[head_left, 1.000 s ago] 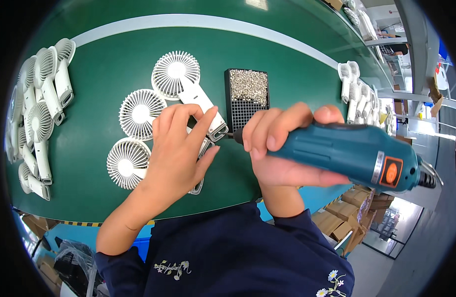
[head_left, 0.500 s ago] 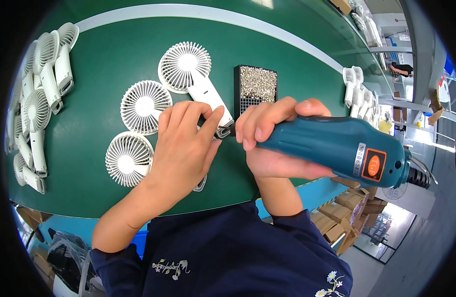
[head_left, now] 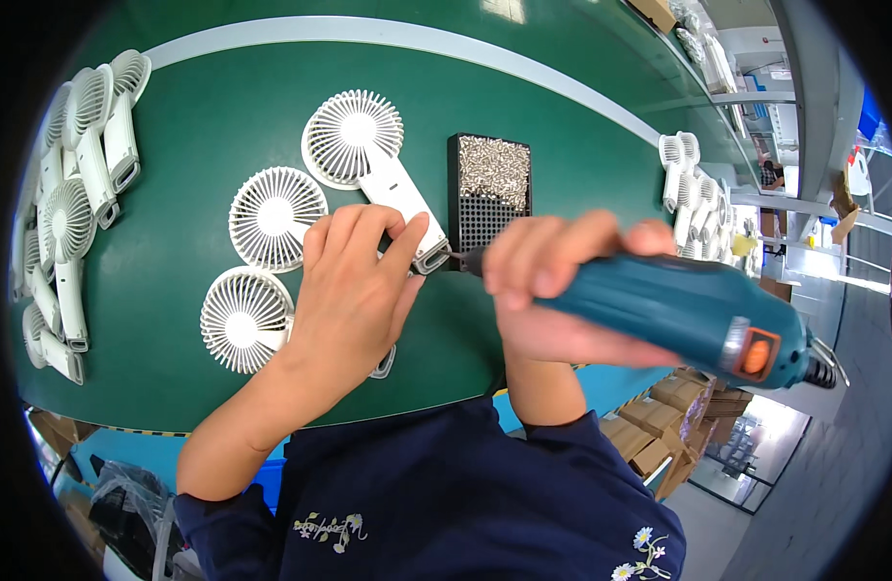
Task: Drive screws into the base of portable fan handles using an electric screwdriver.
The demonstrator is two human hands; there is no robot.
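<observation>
My left hand (head_left: 354, 286) grips the lower end of a white handheld fan (head_left: 407, 198), thumb and fingers pinched at the handle's base. The fan's round grille lies on the table, pointing away from me. Wrapped in my right hand (head_left: 562, 281) is a teal electric screwdriver (head_left: 678, 310), held nearly level with its cord end to the right. Its thin bit reaches the base of the handle; whether it touches a screw cannot be made out. Two more white fans, an upper one (head_left: 276, 219) and a lower one (head_left: 244, 320), lie left of my hand, their handles partly hidden under it.
A black tray (head_left: 454, 184) with many small silver screws stands behind the screwdriver. White fans are piled at the table's left edge (head_left: 68, 223) and more lie at the far right (head_left: 693, 194). Cardboard boxes (head_left: 659, 416) stand below the table on the right.
The screwdriver and my right hand have drawn back slightly to the right, so more of the bit shows beside the handle's base. My left hand stays on the fan.
</observation>
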